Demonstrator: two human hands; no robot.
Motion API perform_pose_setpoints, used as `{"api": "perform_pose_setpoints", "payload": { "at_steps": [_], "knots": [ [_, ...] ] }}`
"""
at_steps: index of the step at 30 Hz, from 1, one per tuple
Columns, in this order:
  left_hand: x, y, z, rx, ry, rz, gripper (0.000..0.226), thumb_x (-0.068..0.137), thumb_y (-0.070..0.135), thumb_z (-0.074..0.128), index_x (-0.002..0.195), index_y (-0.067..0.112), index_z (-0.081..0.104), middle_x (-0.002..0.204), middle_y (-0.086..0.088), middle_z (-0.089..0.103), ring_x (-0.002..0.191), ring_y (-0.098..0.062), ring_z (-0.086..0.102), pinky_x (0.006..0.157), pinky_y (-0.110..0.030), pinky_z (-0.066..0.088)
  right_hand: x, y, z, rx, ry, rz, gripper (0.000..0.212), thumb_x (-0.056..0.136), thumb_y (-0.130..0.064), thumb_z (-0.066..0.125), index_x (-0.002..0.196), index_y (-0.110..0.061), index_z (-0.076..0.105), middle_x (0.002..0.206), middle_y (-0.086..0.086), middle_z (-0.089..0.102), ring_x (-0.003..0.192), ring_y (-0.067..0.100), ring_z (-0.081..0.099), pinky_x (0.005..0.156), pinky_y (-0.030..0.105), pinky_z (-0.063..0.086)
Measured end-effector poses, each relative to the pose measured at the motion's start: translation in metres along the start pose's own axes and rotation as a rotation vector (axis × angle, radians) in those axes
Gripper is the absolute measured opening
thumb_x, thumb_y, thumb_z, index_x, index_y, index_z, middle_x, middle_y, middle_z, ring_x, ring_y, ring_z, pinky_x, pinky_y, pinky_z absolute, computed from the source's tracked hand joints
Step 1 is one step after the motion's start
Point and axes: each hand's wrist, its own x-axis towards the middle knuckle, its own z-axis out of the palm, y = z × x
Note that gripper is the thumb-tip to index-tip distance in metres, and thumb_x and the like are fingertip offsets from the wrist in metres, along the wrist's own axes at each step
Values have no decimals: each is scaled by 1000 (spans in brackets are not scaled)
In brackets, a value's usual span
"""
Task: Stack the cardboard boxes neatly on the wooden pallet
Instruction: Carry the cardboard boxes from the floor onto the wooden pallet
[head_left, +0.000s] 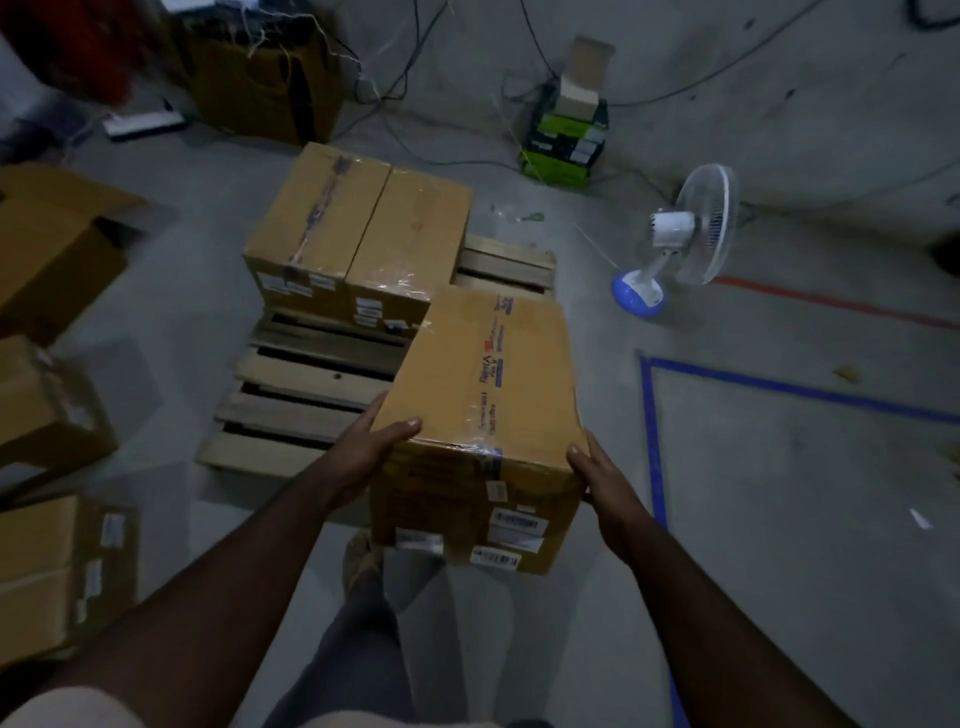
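Person carries a taped cardboard box (488, 395) in the air over the near right part of the wooden pallet (306, 384). Left hand (363, 452) grips its left edge, thumb curled over the top. Right hand (602, 478) clasps the right corner, fingers wrapped round the side. Box top has blue and red tape print, too blurred to read; front face carries white barcode stickers, unreadable. Two boxes (358, 234) sit side by side at the pallet's far end, touching, with small white labels on the fronts. White fan (680, 239) stands on the floor to the right, blue tape line (654, 441) near it.
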Motion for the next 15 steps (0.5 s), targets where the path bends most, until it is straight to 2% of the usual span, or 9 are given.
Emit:
{"api": "perform_pose_setpoints", "payload": {
  "at_steps": [2,3,5,7,10,12,14,15],
  "knots": [
    [27,32,-7,36,-16,-22,84,74,42,87,147,36,47,128,-5,70,114,-28,70,98,-53,56,19,-29,4,10,-4,30,79,90,-62,68,157,-47,29,143,-4,60,122,20,64,99,44,56],
    [40,45,-8,46,-31,-44,86,73,46,87,148,39,45,129,-4,70,113,-28,70,94,-53,57,28,-43,4,14,-10,52,84,86,-64,72,156,-49,29,141,-4,62,121,22,65,98,45,58],
    [60,65,-6,84,-40,-81,83,74,52,85,146,47,44,129,0,69,113,-28,69,88,-52,59,46,-68,-3,3,-33,70,73,89,-58,70,150,-53,30,132,-6,63,115,20,66,85,37,60],
    [80,79,-6,97,-35,-91,89,69,58,87,146,48,44,133,0,66,117,-28,66,96,-54,55,65,-89,-12,-9,-42,93,67,92,-56,67,147,-55,29,130,-6,61,112,17,63,75,30,55],
    [102,102,8,98,-50,-95,89,71,52,88,148,43,45,134,-3,65,120,-28,64,103,-54,51,92,-109,-28,-8,-50,109,78,96,-52,64,159,-47,18,139,-2,52,107,12,61,72,26,48],
    [113,117,23,108,-30,-98,78,82,44,81,149,39,44,133,-4,64,118,-28,64,98,-49,54,106,-120,-38,11,-51,106,75,101,-43,61,161,-42,16,134,-2,49,97,6,58,69,24,47],
    [124,129,37,142,-9,-119,70,86,44,77,148,37,45,131,-4,65,114,-28,65,89,-46,55,119,-126,-53,29,-63,89,73,101,-41,61,160,-42,19,135,-2,51,99,8,59,69,26,49],
    [129,133,45,161,2,-128,73,83,49,78,147,38,46,131,-4,64,115,-28,65,92,-48,54,126,-129,-61,40,-77,76,71,100,-41,62,159,-43,23,136,-2,55,103,10,61,70,27,51]
  ]
}}
